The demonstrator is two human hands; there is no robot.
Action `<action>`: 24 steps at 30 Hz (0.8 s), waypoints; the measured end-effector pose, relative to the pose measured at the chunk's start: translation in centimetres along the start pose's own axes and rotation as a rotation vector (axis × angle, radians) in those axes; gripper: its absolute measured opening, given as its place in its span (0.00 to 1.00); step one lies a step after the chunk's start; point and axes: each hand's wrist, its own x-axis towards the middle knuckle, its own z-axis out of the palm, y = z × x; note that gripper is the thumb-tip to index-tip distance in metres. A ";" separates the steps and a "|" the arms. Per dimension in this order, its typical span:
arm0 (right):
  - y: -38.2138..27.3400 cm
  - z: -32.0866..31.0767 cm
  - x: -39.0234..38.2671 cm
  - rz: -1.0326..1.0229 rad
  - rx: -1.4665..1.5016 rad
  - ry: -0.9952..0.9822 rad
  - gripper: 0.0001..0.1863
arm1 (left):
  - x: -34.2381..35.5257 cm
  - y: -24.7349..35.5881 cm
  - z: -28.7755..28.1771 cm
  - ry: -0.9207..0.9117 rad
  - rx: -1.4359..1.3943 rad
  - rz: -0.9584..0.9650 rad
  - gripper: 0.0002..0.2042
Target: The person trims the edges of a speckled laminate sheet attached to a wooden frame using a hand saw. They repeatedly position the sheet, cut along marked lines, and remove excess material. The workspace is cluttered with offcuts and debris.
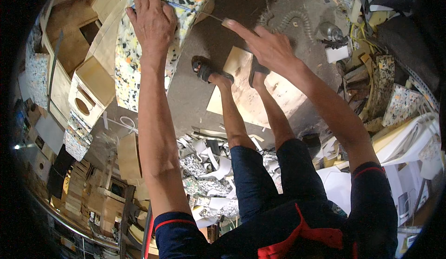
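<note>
A thick piece of speckled multicoloured foam point(134, 70) lies over a wooden frame at the upper left. My left hand point(153, 22) presses flat on it, fingers stretched out toward the far side. To the right of the foam, my right hand point(269, 49) is closed round a long thin-bladed knife point(209, 15), its index finger stretched along it. The blade reaches left across the foam's right edge, and its far end lies near my left fingers. The handle is mostly hidden in my palm.
A plywood box with an oval hole point(83, 103) stands left of the foam. Under my feet lies a pale board point(283, 94). Foam offcuts point(209, 166) heap behind my legs. A coiled hose point(297, 19) runs over the floor at the upper right, near more scraps point(381, 80).
</note>
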 end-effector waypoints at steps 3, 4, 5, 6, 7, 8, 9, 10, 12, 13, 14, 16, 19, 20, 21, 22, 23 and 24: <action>0.6 -0.1 -1.7 0.043 0.075 -0.069 0.42 | -0.1 -0.1 -0.3 -0.007 -0.016 0.007 0.27; 0.7 0.0 -2.2 0.036 0.088 -0.054 0.41 | -0.2 -0.2 -0.3 -0.010 -0.030 -0.003 0.27; 0.7 0.2 -2.6 0.044 0.095 -0.060 0.41 | -0.2 -0.4 -0.4 -0.008 -0.043 -0.005 0.27; 0.8 0.3 -3.1 0.052 0.103 -0.066 0.41 | -0.2 -0.5 -0.4 -0.009 -0.046 -0.003 0.27; 1.1 0.4 -3.8 0.053 0.123 -0.069 0.41 | -0.2 -0.7 -0.5 0.004 -0.047 0.004 0.27; 1.5 0.2 -4.7 0.055 0.143 -0.071 0.41 | -0.2 -0.9 -0.5 0.014 -0.046 0.009 0.28; 1.9 0.0 -5.9 0.014 0.174 -0.003 0.41 | -0.3 -1.0 -0.7 0.023 -0.113 0.005 0.28; 2.3 -0.3 -7.4 0.089 0.214 -0.061 0.41 | -0.3 -1.1 -0.8 0.026 -0.143 -0.003 0.28; 2.9 -1.3 -11.1 0.143 0.289 0.013 0.35 | -0.5 -1.2 -1.4 0.049 -0.184 -0.031 0.29; 3.1 -2.1 -13.3 0.176 0.328 0.073 0.30 | -0.7 -1.1 -1.8 0.015 -0.246 -0.083 0.28; 3.4 -3.0 -15.2 0.213 0.304 0.033 0.24 | -0.7 -1.0 -2.1 0.006 -0.260 -0.100 0.28; 3.4 -3.5 -16.3 0.360 0.366 -0.017 0.16 | -0.9 -0.9 -2.6 -0.004 -0.268 -0.139 0.28; 1.4 -3.7 -12.1 0.693 0.583 0.065 0.15 | -0.9 -0.8 -3.0 0.008 -0.261 -0.152 0.29; 0.5 -3.3 -8.6 0.664 0.774 0.170 0.15 | -0.9 -0.8 -3.0 -0.004 -0.277 -0.171 0.29; -0.2 -3.3 -4.5 0.682 0.969 0.185 0.14 | -0.9 -0.9 -3.0 0.006 -0.292 -0.151 0.30; -0.9 -3.2 -0.3 0.634 1.213 0.257 0.13 | -0.8 -0.9 -3.0 0.008 -0.308 -0.143 0.30; -1.6 -3.0 4.1 0.701 1.442 0.275 0.13 | -0.8 -1.0 -3.0 0.003 -0.325 -0.131 0.30; -2.9 -2.4 8.5 0.729 1.606 0.477 0.13 | -0.8 -1.1 -3.1 0.012 -0.345 -0.148 0.30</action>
